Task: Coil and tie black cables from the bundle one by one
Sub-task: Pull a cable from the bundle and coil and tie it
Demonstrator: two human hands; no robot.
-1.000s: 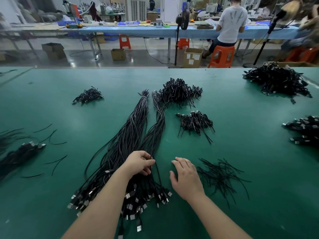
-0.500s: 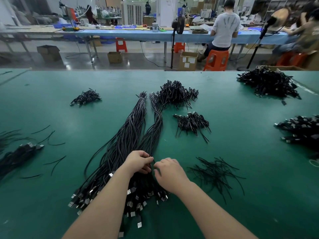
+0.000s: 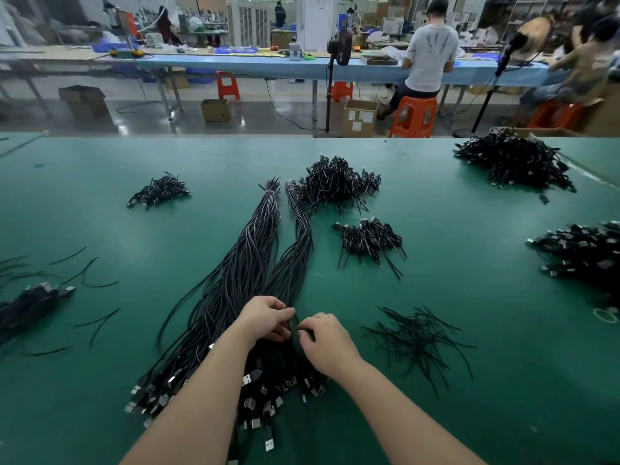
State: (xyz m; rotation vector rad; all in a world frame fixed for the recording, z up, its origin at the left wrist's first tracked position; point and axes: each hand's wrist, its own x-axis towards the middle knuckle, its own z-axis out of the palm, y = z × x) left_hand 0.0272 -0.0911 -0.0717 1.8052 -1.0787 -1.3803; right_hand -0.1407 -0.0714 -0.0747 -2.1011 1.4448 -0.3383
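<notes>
Two bare hands meet over the long bundle of black cables (image 3: 248, 280) lying lengthwise on the green worktop (image 3: 469, 297). The left hand (image 3: 265, 318) and right hand (image 3: 327, 342), fingers curled, seem to pinch one strand near the plug end. Judged step: singling out a cable. Next it must be drawn free without dragging its neighbours, then coiled.

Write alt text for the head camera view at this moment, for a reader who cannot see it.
Both hands meet over a long bundle of black cables on a green table: the left hand and right hand pinch at strands near the connector end. Loose black ties lie to the right, and piles of coiled cables sit farther back.
</notes>
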